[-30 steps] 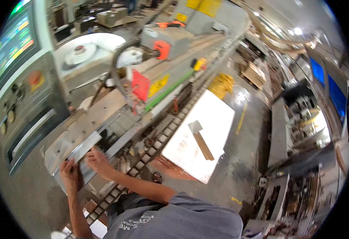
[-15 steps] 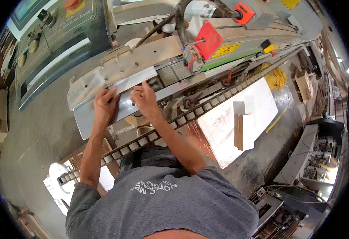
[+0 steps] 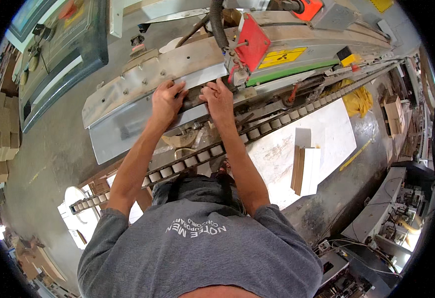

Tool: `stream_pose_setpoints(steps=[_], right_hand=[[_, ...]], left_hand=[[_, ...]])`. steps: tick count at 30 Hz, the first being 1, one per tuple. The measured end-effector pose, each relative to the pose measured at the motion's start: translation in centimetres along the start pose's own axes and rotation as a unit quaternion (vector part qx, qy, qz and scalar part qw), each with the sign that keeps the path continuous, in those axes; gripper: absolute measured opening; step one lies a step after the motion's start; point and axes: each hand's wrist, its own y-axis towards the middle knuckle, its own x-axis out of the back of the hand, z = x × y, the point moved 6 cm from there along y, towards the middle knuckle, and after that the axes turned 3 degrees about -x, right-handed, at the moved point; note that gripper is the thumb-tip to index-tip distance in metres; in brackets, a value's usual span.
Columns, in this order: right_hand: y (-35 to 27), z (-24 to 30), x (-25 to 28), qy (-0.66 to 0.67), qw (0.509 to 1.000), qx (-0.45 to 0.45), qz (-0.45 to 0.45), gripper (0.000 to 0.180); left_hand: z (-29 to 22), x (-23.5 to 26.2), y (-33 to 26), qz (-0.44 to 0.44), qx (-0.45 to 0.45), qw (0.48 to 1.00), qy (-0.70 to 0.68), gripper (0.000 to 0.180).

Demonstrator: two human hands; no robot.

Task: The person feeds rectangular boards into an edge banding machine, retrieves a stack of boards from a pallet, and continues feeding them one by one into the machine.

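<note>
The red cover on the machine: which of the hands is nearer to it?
Right. The right hand rests just below-left of the red cover; the left hand lies farther left, on the metal guard.

Silver metal cover [image 3: 128,124], red guard [image 3: 252,44]

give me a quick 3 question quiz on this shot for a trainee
1. True or false: both hands rest on the metal cover of the machine.
2. Which lies on the white board on the floor? A) a stack of pale panels B) a red bucket C) a coiled hose
3. Fill in: the red guard plate sits to the ____ of the right hand.

Key
1. True: the left hand and the right hand both grip the edge of the grey metal cover.
2. A: the pale panels lie on the white board.
3. Right, slightly farther from the person: see the red guard plate.
</note>
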Motion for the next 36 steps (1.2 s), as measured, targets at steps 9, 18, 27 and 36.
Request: stream_pose_setpoints(steps=[9,18,27,36], right_hand=[[-11.9,6.5,10.8,-0.28,0.902,0.291,-0.152,0.041],[-22.3,1.5,32.4,-0.687,0.633,0.032,-0.356,0.081],[-23.1,2.7,33.0,-0.716,0.603,0.107,-0.334,0.053],[-19.3,1.2,17.4,0.007,0.971,0.081,-0.223,0.02]], left_hand=[[-1.5,-7.9,3.4,0.05,0.065,0.988,-0.135,0.029],[-8.3,-4.4,2.2,0.064,-0.105,0.992,-0.035,0.024],[-10.5,-1.1,-2.1,0.055,-0.034,0.983,-0.174,0.023],[-17.9,4.0,-7.0,0.208,-0.118,0.957,-0.163,0.066]])
